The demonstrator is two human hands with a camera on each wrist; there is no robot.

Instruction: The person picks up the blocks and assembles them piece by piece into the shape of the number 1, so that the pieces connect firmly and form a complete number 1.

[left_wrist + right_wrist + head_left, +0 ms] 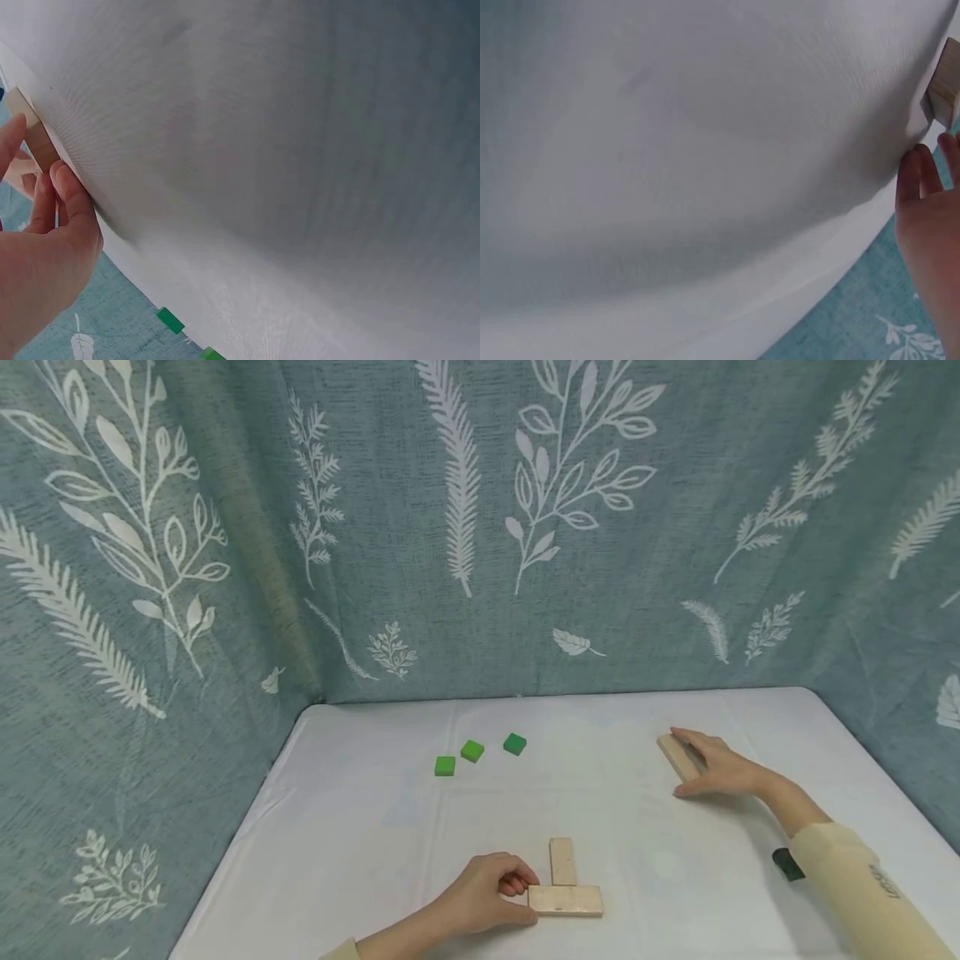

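In the head view, my left hand (491, 893) holds the left end of a pale wooden block (566, 901) lying crosswise near the front. Its thumb and index fingertip pinch that end; the left wrist view shows this block (39, 142) between them. A second wooden block (562, 861) stretches away from the first one's far edge, making an upside-down T. At the back right, my right hand (723, 770) spreads around a third wooden block (678, 758), thumb by its near end and fingertips by its far end. In the right wrist view, extended fingers (910, 176) show beside this block (946, 82).
Toward the back lie two light green squares (445, 766) and a darker green square (514, 743). A dark object (787, 863) sits beside the right sleeve, partly covered by it. The white table (337, 827) ends at a patterned teal curtain (480, 527) behind and at both sides.
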